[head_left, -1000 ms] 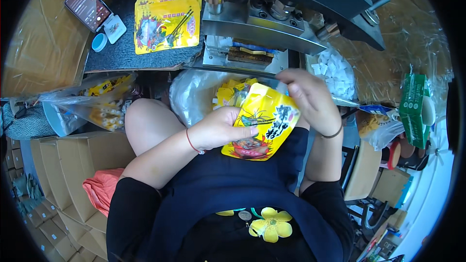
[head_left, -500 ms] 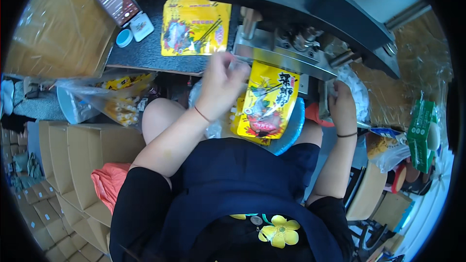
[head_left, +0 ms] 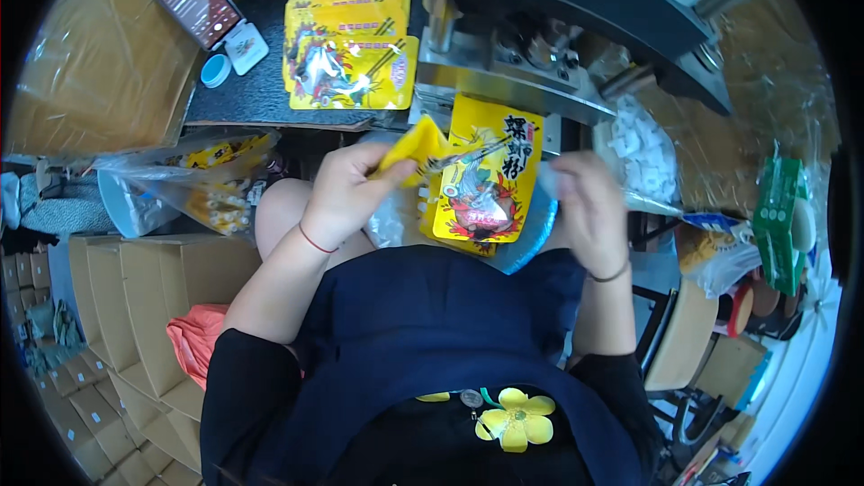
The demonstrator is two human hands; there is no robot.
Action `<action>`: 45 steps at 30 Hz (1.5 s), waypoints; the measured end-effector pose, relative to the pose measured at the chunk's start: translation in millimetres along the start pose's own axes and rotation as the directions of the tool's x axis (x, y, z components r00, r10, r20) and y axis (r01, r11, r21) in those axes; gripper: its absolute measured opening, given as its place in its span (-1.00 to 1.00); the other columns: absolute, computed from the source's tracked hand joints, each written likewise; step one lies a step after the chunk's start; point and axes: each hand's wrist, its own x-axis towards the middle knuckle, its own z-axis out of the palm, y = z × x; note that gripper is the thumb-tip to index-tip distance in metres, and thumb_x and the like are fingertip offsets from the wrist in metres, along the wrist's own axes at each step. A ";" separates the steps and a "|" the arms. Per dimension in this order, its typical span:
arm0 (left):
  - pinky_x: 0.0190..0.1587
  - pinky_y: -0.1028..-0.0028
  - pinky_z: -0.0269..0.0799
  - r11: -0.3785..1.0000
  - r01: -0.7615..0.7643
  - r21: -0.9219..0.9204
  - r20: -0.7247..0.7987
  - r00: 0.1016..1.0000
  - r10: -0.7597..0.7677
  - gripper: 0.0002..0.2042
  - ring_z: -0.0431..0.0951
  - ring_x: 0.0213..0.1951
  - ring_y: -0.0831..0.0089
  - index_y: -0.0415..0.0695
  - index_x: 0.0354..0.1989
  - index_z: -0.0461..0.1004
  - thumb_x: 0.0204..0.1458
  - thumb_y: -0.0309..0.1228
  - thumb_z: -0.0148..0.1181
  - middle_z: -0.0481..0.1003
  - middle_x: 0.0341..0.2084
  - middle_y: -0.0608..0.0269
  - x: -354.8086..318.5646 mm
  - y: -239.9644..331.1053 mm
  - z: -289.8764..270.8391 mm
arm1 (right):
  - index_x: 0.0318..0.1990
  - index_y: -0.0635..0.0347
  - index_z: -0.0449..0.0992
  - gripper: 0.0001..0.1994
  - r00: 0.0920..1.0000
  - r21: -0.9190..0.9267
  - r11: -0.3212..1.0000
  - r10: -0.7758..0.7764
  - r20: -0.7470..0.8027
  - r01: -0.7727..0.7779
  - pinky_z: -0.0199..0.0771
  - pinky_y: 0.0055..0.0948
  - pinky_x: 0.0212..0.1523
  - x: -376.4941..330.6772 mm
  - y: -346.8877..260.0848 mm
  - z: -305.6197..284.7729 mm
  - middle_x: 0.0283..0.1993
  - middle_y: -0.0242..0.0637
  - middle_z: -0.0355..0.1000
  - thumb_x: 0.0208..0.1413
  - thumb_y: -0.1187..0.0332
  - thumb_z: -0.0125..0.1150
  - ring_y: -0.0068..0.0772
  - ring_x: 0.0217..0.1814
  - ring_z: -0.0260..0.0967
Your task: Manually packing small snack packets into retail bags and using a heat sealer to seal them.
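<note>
My left hand (head_left: 346, 193) is closed on the edge of a yellow printed pouch (head_left: 416, 146), which looks bent in the grip. Just right of it, another yellow pouch (head_left: 486, 184) hangs with its upper end at the metal bar (head_left: 513, 85) of a press-like machine. My right hand (head_left: 589, 216) is beside that hanging pouch's right edge. Its fingers are smeared by motion, and whether they hold anything is unclear. Beyond my left hand, a fanned stack of yellow pouches (head_left: 351, 76) lies on the dark worktop (head_left: 247, 99).
A clear bag of small white packets (head_left: 643, 153) sits right of the machine. Below the hanging pouch shows a blue basin rim (head_left: 531, 243). A phone (head_left: 198, 2) stands on the worktop's left by a large carton (head_left: 99, 54). Open cartons (head_left: 171, 306) stand at my left.
My left hand has drawn back toward me and left, now with a yellow pouch in it. My right hand has moved left from the bag of white packets to the hanging pouch.
</note>
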 end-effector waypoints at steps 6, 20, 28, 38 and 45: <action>-0.28 0.53 0.51 0.950 0.288 -0.119 0.346 0.909 -0.233 -0.71 0.61 -0.35 0.62 -0.31 -0.22 0.63 0.16 -0.26 0.35 0.64 -0.41 0.26 -8.7 25.7 56.0 | -0.16 0.30 0.55 -0.87 0.988 0.160 0.977 -0.132 -0.082 0.144 0.42 -0.45 -0.25 38.4 -25.5 18.2 -0.26 -0.21 0.47 0.25 0.43 0.16 -0.29 -0.32 0.41; 0.10 0.38 0.52 0.669 0.546 -0.504 0.583 0.786 -0.202 -0.66 0.62 -0.01 0.39 -0.34 0.11 0.47 0.14 -0.61 0.20 0.58 0.00 0.10 31.9 13.1 75.2 | 0.10 0.08 0.48 -0.66 0.930 -0.621 0.705 0.346 -0.122 -0.343 0.51 -0.08 -0.11 12.4 54.9 -42.9 0.08 -0.04 0.42 0.15 0.39 0.21 0.14 -0.01 0.46; 0.11 0.31 0.46 0.988 0.050 -0.147 0.178 0.984 -0.023 -0.50 0.54 0.05 0.24 -0.32 0.17 0.31 0.13 -0.36 0.33 0.50 0.02 0.00 43.0 1.3 56.4 | -0.08 0.17 0.51 -0.77 0.942 -0.500 0.803 0.326 -0.085 -0.323 0.44 -0.08 -0.01 -2.7 101.6 -25.8 0.00 -0.01 0.34 0.08 0.50 0.21 0.16 0.01 0.39; 0.07 0.06 0.21 0.186 0.253 0.949 -0.309 0.653 0.691 -0.51 0.33 0.08 0.09 -0.04 0.04 0.44 -0.02 -0.10 0.38 0.24 0.34 0.16 89.5 4.3 -135.8 | -0.10 0.24 0.49 -0.81 0.951 -0.456 0.835 0.271 -0.146 -0.308 0.37 -0.14 0.07 -10.5 111.7 -23.2 -0.02 0.00 0.33 0.11 0.49 0.18 0.13 0.04 0.34; 0.05 0.08 0.21 0.182 0.302 0.936 -0.346 0.688 0.638 -0.51 0.34 0.06 0.12 -0.04 0.03 0.44 -0.02 -0.07 0.37 0.25 0.34 0.20 102.6 -7.8 -158.0 | -0.11 0.20 0.49 -0.80 0.952 -0.469 0.828 0.263 -0.159 -0.307 0.42 -0.14 0.01 -8.5 110.6 -20.5 0.00 -0.06 0.33 0.10 0.48 0.24 0.09 0.03 0.37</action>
